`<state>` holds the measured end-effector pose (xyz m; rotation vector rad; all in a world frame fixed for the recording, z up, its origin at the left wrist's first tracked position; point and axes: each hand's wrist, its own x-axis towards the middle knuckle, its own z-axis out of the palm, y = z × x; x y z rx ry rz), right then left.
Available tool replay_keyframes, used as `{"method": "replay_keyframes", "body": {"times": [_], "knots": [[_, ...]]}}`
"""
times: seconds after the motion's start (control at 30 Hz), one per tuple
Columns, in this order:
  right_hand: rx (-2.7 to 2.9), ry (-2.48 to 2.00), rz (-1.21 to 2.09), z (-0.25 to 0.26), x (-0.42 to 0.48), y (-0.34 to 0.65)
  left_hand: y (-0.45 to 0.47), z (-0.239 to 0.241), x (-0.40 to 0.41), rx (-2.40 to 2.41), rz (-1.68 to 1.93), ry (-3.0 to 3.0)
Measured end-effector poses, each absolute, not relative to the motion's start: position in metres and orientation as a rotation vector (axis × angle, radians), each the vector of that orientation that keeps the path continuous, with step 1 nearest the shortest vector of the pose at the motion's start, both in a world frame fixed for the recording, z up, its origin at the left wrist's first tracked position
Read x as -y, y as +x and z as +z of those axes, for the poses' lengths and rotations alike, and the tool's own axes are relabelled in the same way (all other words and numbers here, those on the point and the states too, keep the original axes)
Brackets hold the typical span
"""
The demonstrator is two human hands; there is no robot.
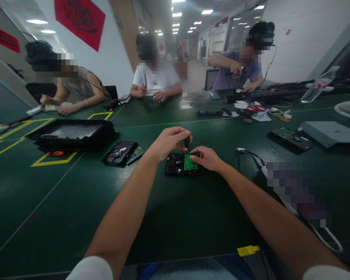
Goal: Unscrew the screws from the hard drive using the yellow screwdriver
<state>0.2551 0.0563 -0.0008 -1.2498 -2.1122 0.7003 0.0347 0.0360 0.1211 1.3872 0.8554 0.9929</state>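
Squarely in the middle of the frame, a black hard drive (174,166) lies flat on the bench (186,217), a green circuit board (189,165) over its right part. The left hand (172,140) has its fingers closed on a dark-handled tool (187,142), probably a screwdriver, roughly upright above the board's upper edge. The right hand (208,158) bends thumb and index finger at the board's upper right; whether they pinch anything, I cannot tell. A slanted push could make the tool slip, gouging the board or jabbing those fingers; loosely braced, the drive might skid.
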Motion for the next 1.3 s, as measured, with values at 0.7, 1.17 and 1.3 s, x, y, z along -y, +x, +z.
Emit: {"method": "replay_keyframes", "body": {"times": [0.7, 1.17, 1.3], "knots": [[2.118, -1.258, 0.681, 0.001, -0.055, 0.255, 0.034, 0.127, -0.031, -0.836, 0.936, 1.515], [2.124, -1.255, 0.692, 0.003, -0.055, 0.254, 0.036, 0.118, -0.034, -1.167, 1.083, 1.729], [2.112, -1.260, 0.696, 0.004, -0.055, 0.253, 0.035, 0.120, -0.033, -1.103, 1.003, 1.858]]}}
